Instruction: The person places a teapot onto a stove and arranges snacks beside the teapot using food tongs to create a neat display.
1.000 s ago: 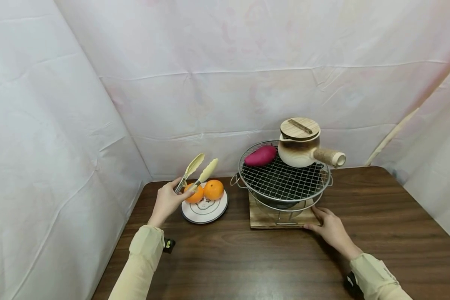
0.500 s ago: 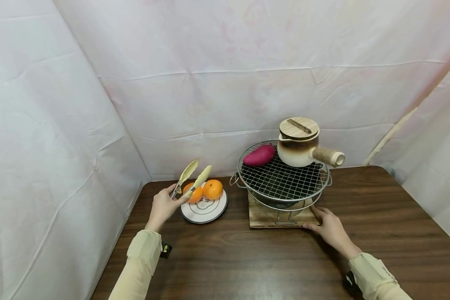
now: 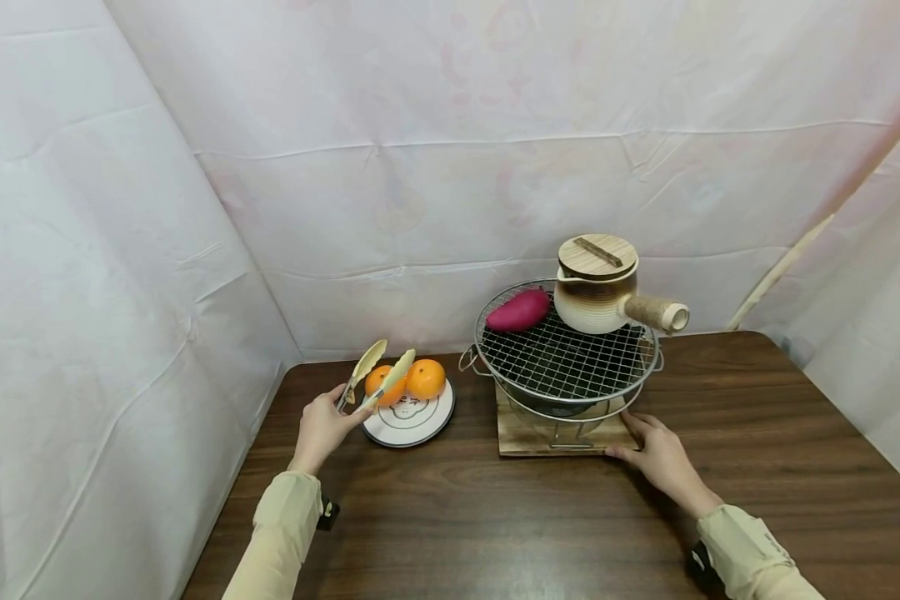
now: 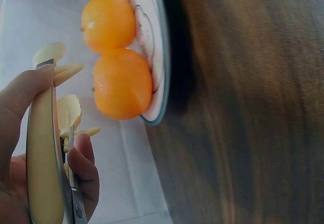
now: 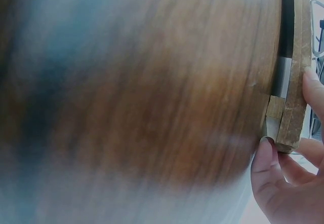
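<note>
My left hand point(image 3: 321, 432) holds a pair of tongs point(image 3: 366, 363) with pale yellow tips, spread apart. The tips hover at the nearer mandarin point(image 3: 385, 387); the left wrist view shows a gap between them and the nearer fruit point(image 4: 121, 84). A second mandarin point(image 3: 426, 380) sits beside it on a white plate point(image 3: 411, 436) with a dark rim. My right hand point(image 3: 667, 462) grips the front right corner of a wooden board point(image 3: 521, 440), thumb at the front edge. In the right wrist view fingers and thumb hold the board's corner point(image 5: 293, 117).
On the board stands a round grill with a wire rack point(image 3: 570, 367). A purple sweet potato point(image 3: 519, 311) and a lidded clay pot point(image 3: 596, 304) lie on the rack, the pot's handle point(image 3: 656, 314) pointing right. Pale curtains point(image 3: 420, 208) hang behind the dark wooden table point(image 3: 457, 525).
My left hand has lowered the tongs and drawn them slightly left, bringing the tips down toward the nearer mandarin. My right hand stays on the board's corner.
</note>
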`<state>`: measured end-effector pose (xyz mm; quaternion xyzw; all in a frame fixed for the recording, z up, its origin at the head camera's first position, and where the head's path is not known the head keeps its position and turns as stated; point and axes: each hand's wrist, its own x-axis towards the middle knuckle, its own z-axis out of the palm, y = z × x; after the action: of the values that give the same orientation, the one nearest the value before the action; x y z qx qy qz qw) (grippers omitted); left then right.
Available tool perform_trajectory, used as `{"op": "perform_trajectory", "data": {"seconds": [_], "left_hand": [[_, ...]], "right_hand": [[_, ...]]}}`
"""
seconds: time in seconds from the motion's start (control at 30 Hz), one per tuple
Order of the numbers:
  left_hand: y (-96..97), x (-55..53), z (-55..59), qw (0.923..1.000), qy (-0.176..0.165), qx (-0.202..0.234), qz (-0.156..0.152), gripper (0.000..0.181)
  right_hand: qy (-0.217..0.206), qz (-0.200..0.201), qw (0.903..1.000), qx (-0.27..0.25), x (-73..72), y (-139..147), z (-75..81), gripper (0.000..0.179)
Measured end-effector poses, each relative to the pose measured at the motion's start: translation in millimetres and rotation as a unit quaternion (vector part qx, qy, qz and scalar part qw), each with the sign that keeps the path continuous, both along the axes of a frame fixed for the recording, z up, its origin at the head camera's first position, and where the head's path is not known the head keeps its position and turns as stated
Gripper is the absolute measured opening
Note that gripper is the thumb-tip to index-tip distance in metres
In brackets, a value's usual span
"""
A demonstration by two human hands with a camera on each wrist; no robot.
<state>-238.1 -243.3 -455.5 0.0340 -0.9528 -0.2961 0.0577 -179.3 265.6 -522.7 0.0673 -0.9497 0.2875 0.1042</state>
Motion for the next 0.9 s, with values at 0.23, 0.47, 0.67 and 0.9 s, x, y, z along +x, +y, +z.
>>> {"op": "perform_trajectory", "data": {"seconds": [0.23,0.47,0.67,0.9], "left_hand": [[-2.0,0.2,-8.1,0.9999,-0.003,-0.012,0.006,0.075],[-2.9,0.2,-14.0,0.9999,-0.001,-0.013,0.008,0.075],[-2.3,0.2,-16.3,0.9999,0.001,-0.013,0.012,0.077],[-3.6,-1.1,-19.8,0.9997,-0.003,-0.012,0.019,0.078]], "right_hand": [[-0.003,0.001,1.0000,0.000,0.4,0,1.1,0.078],[-0.005,0.000,1.0000,-0.001,0.3,0,1.3,0.078],[-0.010,0.000,0.9999,-0.002,0.0,0,0.9,0.079],[-0.013,-0.001,0.9999,-0.004,0.1,0,0.3,0.079]]}}
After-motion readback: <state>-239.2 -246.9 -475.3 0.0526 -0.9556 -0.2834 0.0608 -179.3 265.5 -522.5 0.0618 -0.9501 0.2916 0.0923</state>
